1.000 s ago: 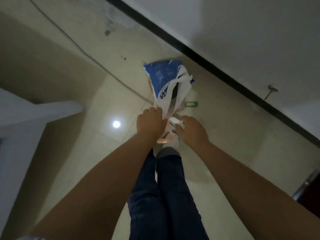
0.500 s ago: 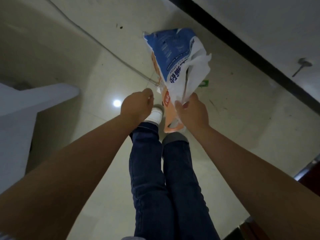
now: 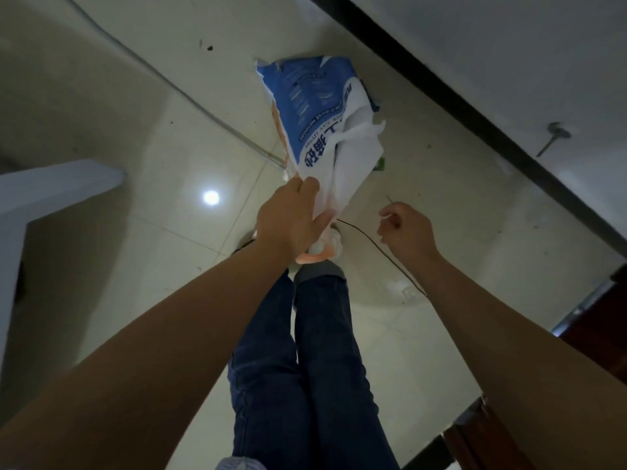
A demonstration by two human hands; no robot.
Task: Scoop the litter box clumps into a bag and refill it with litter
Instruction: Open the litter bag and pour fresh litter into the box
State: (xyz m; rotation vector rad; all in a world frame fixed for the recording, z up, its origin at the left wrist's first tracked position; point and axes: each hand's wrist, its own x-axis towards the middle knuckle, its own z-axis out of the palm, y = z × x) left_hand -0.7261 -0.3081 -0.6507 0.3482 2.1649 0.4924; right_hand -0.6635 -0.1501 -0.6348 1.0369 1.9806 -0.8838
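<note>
Our left hand [image 3: 291, 218] has its grip closed round the gathered neck of the litter bag [image 3: 322, 113]. Bag's long axis runs up and away from that grip toward the wall [image 3: 509, 45], body hanging clear above the floor [image 3: 152, 147]. Right hand [image 3: 405, 228] sits just beside the neck, pinching a thin dark string [image 3: 369, 240] that trails from it, so it's nearer the tie. No litter box in view. Dim tiled room, pale furniture [image 3: 37, 198] on the left.
</note>
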